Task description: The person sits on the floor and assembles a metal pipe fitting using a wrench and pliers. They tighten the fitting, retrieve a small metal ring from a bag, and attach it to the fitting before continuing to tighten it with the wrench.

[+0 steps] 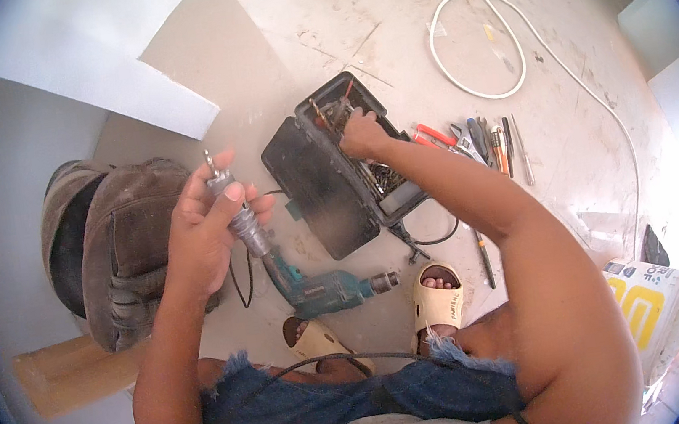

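Observation:
My left hand [213, 219] is wrapped round a grey metal drill chuck [246, 228], raised in front of the backpack; a short metal piece sticks up from its top end. My right hand [362, 134] reaches into an open black toolbox [332, 210], its fingers closed among loose bits and small metal parts. What they pinch there is hidden. Between my feet and the toolbox, a teal power drill [324, 293] lies on its side, its own chuck pointing right.
A brown backpack [139, 236] stands at the left beside a wooden board [79, 373]. Right of the toolbox lie pliers [467, 144], an orange-handled cutter [501, 150] and several screwdrivers. A white cable [431, 48] loops across the floor. A white bucket [661, 312] stands at the right.

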The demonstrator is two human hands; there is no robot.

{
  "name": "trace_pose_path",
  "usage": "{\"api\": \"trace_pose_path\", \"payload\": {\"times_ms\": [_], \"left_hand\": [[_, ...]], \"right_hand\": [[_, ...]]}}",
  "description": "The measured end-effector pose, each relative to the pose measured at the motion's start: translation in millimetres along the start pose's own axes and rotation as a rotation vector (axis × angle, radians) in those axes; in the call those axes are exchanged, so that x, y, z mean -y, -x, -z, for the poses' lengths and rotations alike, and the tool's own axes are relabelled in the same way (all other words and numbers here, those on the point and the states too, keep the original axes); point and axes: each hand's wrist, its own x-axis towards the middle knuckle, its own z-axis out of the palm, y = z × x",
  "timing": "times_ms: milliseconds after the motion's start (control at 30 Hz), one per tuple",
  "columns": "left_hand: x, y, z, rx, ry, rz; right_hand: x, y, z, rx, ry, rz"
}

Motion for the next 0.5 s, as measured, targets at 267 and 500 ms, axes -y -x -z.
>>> {"api": "trace_pose_path", "payload": {"times_ms": [267, 500], "left_hand": [[-1, 0, -1, -0.005, -0.031, -0.009], [5, 0, 4, -0.019, -0.045, -0.028]], "right_hand": [[14, -9, 5, 0.253, 0.227, 0.113], [24, 63, -3, 0.084, -0.004, 0.065]]}}
